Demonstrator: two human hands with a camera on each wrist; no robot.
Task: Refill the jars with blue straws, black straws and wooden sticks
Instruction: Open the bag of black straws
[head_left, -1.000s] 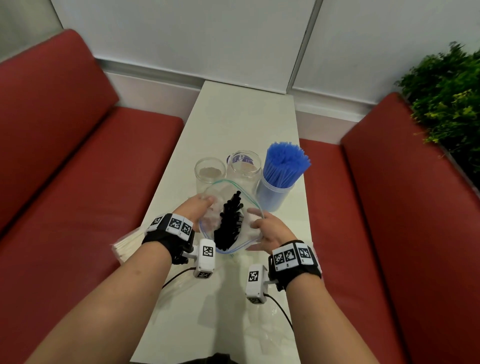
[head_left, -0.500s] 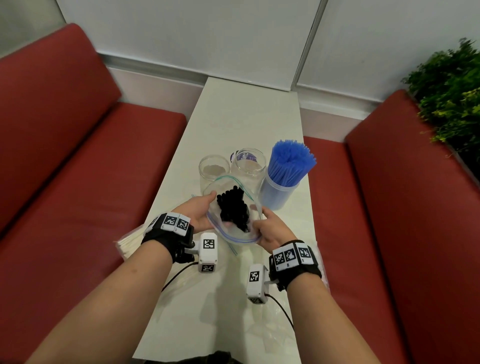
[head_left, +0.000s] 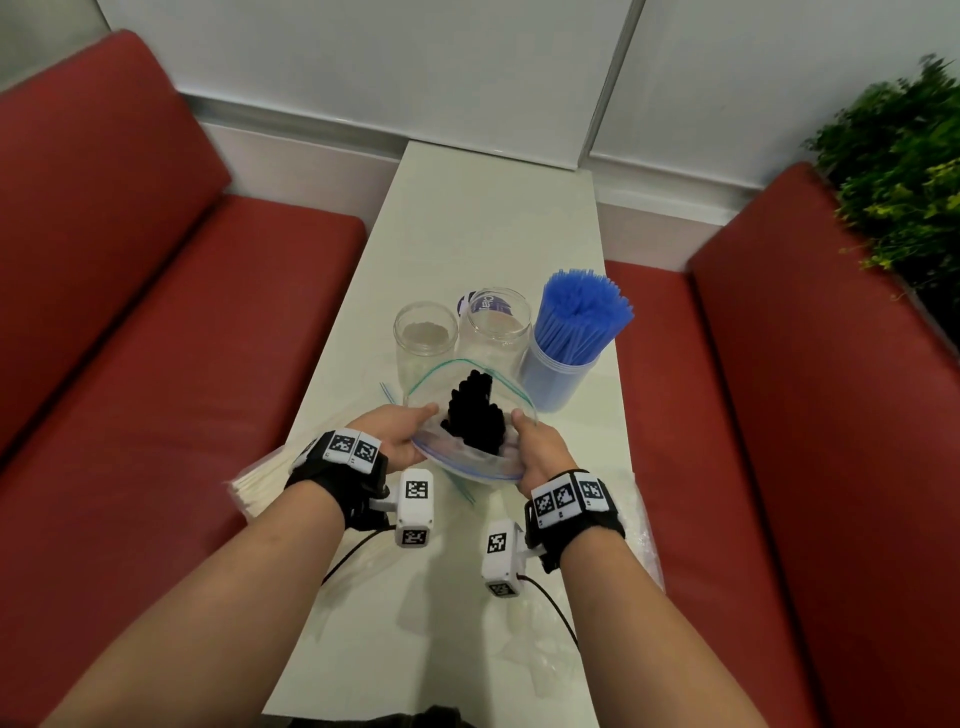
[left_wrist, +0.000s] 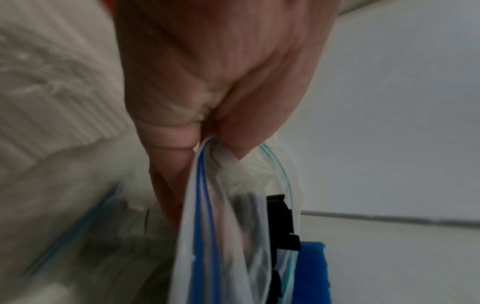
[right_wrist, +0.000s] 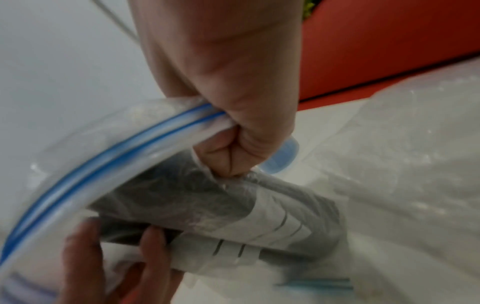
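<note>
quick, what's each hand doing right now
Left hand: closed, pinching the zip bag rim.
Right hand: closed, gripping the zip bag's other side.

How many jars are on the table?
3. An empty glass jar at left, another empty glass jar in the middle, and a jar full of blue straws at right. None looks hidden.

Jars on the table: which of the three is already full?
The right-hand jar, packed with blue straws. The middle jar and the left jar beside it are clear glass and look empty.
</note>
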